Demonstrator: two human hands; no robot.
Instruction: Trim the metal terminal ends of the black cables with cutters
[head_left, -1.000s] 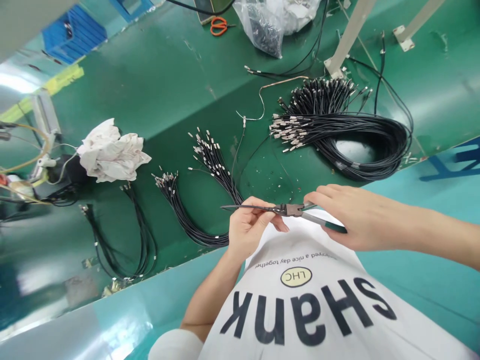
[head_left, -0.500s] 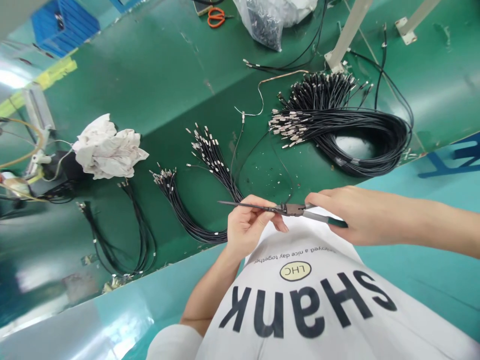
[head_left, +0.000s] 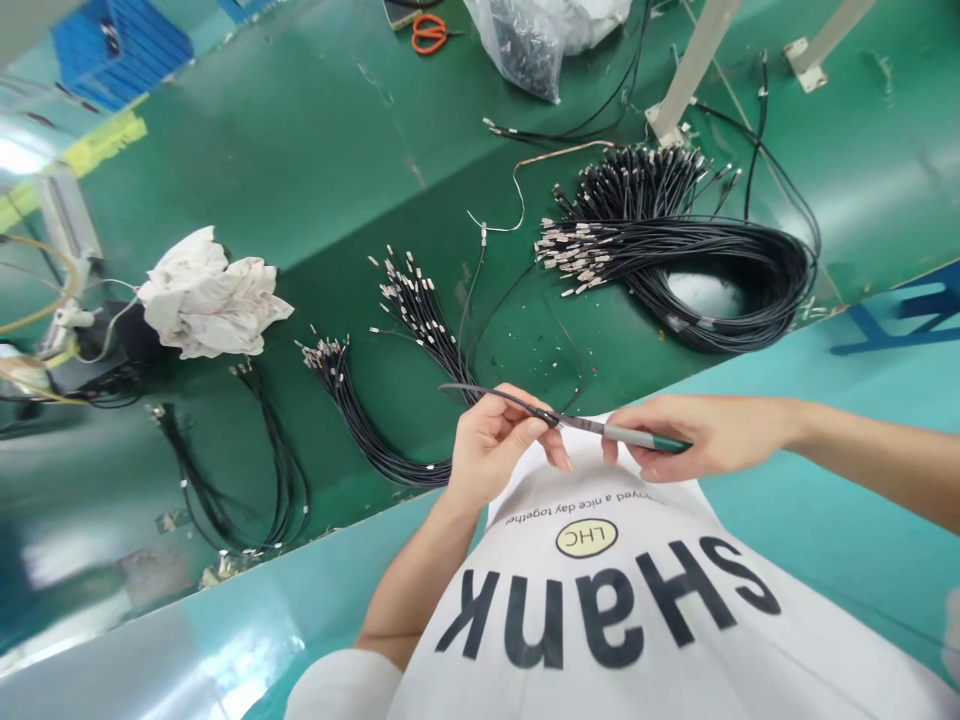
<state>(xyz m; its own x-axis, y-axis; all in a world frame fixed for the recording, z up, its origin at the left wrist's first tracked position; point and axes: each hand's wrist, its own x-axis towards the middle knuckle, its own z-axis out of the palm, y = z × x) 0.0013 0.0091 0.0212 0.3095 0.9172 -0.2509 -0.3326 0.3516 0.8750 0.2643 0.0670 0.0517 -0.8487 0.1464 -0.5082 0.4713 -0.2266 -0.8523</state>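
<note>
The left hand (head_left: 491, 450) has its thumb and fingers pressed together, pinching a slim, dark black cable (head_left: 487, 392); the cable sits in front of the person, near the edge of the green, smooth-topped counter (head_left: 330, 200), and one end of it sticks out past the hand towards the left; the right hand (head_left: 675, 440) is wrapped around a pair of metal pliers with grey and green handles (head_left: 637, 437), its fingers curled about them; the dark nose of the pliers points left and reaches the cable just beside the left fingertips, though whether the jaws bite on it is too small to tell; both hands are above a white cloth garment with bold black lettering (head_left: 600, 560).

Just beyond the left hand lies a curved bundle of black cables with silver metal ends (head_left: 375, 440); another group of straight black cables with pale tips (head_left: 427, 325) fans out beside it; well to the right is a large, thick coil of black cables (head_left: 757, 250), its silver connectors facing left; a thin, bent, copper-coloured wire (head_left: 562, 152) lies near that coil; farther left rests a crumpled white cloth (head_left: 214, 300), with a looped black cable bundle (head_left: 281, 465) near it; at the far side are small orange-handled scissors (head_left: 429, 35) and a clear plastic bag of small dark pieces (head_left: 521, 55).
</note>
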